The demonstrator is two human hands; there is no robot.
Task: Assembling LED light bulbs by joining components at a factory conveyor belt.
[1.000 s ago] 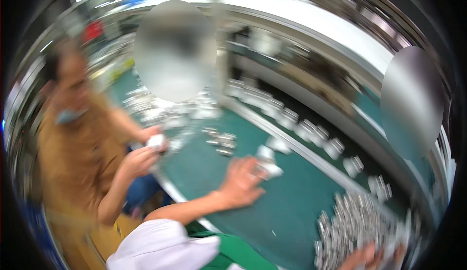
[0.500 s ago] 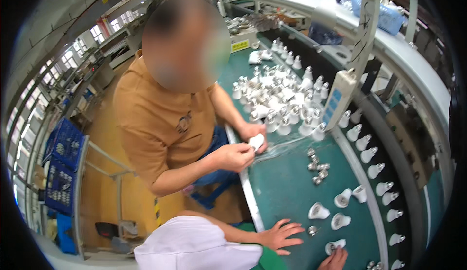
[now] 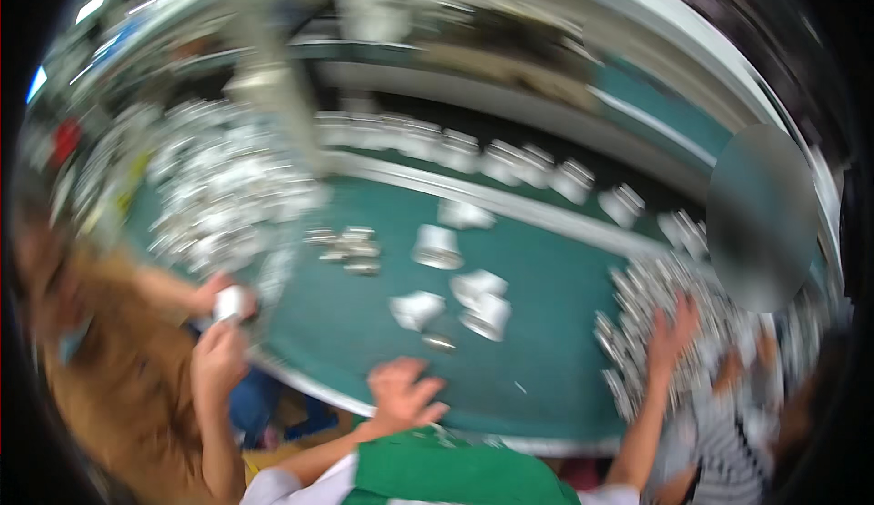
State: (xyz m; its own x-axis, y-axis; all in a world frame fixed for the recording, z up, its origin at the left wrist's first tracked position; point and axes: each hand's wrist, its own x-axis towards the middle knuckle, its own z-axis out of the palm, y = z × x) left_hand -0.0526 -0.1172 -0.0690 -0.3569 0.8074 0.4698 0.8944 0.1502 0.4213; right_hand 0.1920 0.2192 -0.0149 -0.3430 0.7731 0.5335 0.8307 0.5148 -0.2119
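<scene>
My left hand (image 3: 405, 396) is at the near edge of the green tabletop (image 3: 546, 359), fingers spread and holding nothing. Just beyond it lie a small metal bulb cap (image 3: 439, 342) and a white bulb housing (image 3: 417, 309). Two more housings (image 3: 487, 317) touch or overlap to the right, with another housing (image 3: 437, 247) farther back. To the right, my right hand (image 3: 672, 330) reaches over a dense heap of silvery pieces (image 3: 628, 314). Its fingers look apart, with nothing visible between them; blur hides whether it touches the heap.
On the left a co-worker in a brown shirt (image 3: 137, 359) holds a white piece (image 3: 229, 305) in both hands. Many white bulbs (image 3: 218, 186) crowd the far left. Metal caps (image 3: 350, 248) lie nearby. A row of bulbs (image 3: 501, 161) stands behind the rail (image 3: 510, 209). Another person (image 3: 737, 432) is at right.
The view has swung right and blurred. My right hand has let go of the white bulb housing and moved right, over the silvery heap. My left hand is still spread by the near edge.
</scene>
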